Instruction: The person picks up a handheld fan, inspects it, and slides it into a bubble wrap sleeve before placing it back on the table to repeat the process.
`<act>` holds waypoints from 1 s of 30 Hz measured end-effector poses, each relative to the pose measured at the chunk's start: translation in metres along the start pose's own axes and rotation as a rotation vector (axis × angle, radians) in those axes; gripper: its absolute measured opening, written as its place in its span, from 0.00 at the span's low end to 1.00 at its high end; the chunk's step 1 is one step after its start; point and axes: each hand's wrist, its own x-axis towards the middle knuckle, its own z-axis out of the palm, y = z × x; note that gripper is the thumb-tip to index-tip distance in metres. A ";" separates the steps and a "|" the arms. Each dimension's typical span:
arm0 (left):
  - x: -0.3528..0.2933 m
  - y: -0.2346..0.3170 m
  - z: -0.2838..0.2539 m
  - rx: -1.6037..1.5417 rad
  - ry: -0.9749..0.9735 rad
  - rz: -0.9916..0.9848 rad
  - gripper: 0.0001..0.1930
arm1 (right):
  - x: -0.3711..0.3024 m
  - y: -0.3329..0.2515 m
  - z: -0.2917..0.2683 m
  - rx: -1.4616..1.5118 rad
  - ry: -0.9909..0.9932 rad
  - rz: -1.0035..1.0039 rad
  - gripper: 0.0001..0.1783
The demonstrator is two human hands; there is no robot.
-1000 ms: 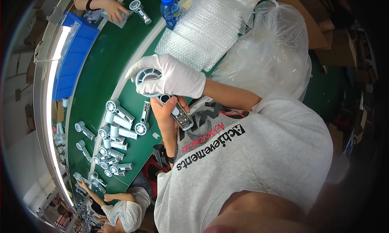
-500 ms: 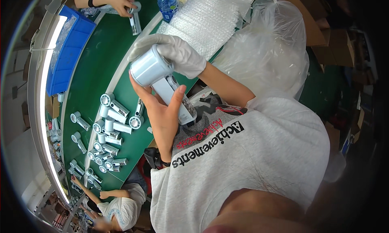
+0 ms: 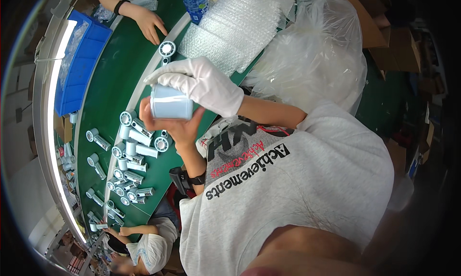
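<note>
A light blue handheld fan [image 3: 171,103] is up in front of my chest, its smooth, rounded cylindrical head showing. My bare left hand [image 3: 175,128] grips it from below, fingers on the far left side and thumb on the right. Over its top lies my white-gloved right hand [image 3: 194,81], fingers curled along the upper rim. The fan's handle is hidden. Close behind the glove, another fan [image 3: 166,49] rests on the green table with its round grille facing up.
Several fans [image 3: 137,148] lie on the green table [image 3: 115,69], left of my hands. A co-worker's hand [image 3: 150,24] reaches in at the top; another person [image 3: 151,245] sits lower left. Beyond are a blue bin [image 3: 84,60], bottle [image 3: 195,6], bubble wrap [image 3: 230,29] and plastic bag [image 3: 312,50].
The fan in my hands has turned, hiding its handle, and sits slightly lower. My gloved hand has come down over its top. The co-worker's hand at the top has let go of a fan.
</note>
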 end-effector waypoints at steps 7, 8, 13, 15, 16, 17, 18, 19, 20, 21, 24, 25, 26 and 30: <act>-0.029 0.005 -0.009 -1.029 0.123 -0.908 0.35 | 0.009 0.026 -0.013 0.013 -0.623 -0.084 0.20; -0.030 0.008 -0.007 -0.844 0.273 -1.017 0.32 | 0.011 0.033 -0.012 0.016 -0.632 -0.080 0.20; -0.003 0.024 -0.008 -1.236 0.159 -1.334 0.24 | 0.010 0.047 -0.006 0.025 -0.480 -0.060 0.19; -0.007 0.019 -0.011 -1.224 0.180 -1.359 0.23 | 0.008 0.052 -0.002 0.080 -0.422 -0.192 0.17; -0.008 0.017 -0.012 -1.219 0.190 -1.371 0.22 | 0.006 0.056 0.000 0.080 -0.428 -0.188 0.17; -0.007 0.017 -0.013 -1.219 0.198 -1.371 0.22 | 0.004 0.062 0.001 -0.024 -0.411 -0.327 0.15; -0.004 0.017 -0.014 -1.150 0.224 -1.366 0.23 | 0.003 0.066 0.002 -0.129 -0.387 -0.468 0.14; 0.000 0.017 -0.014 -1.081 0.250 -1.360 0.23 | 0.002 0.068 0.003 -0.233 -0.361 -0.608 0.12; 0.002 0.016 -0.015 -1.013 0.274 -1.353 0.23 | -0.001 0.070 0.003 -0.232 -0.363 -0.607 0.12; 0.004 0.013 -0.016 -1.013 0.276 -1.353 0.23 | -0.006 0.071 0.001 -0.198 -0.369 -0.616 0.12; 0.006 0.003 -0.019 -1.031 0.186 -1.237 0.24 | -0.028 0.071 0.002 -0.125 -0.387 -0.629 0.12; 0.006 0.003 -0.018 -1.030 0.192 -1.234 0.24 | -0.038 0.070 0.005 -0.033 -0.422 -0.445 0.16; 0.006 0.003 -0.016 -1.139 0.204 -1.154 0.25 | -0.048 0.069 0.009 0.056 -0.454 -0.260 0.27; 0.006 -0.001 -0.004 -1.210 0.273 -0.918 0.27 | -0.051 0.068 0.015 0.088 -0.321 -0.076 0.41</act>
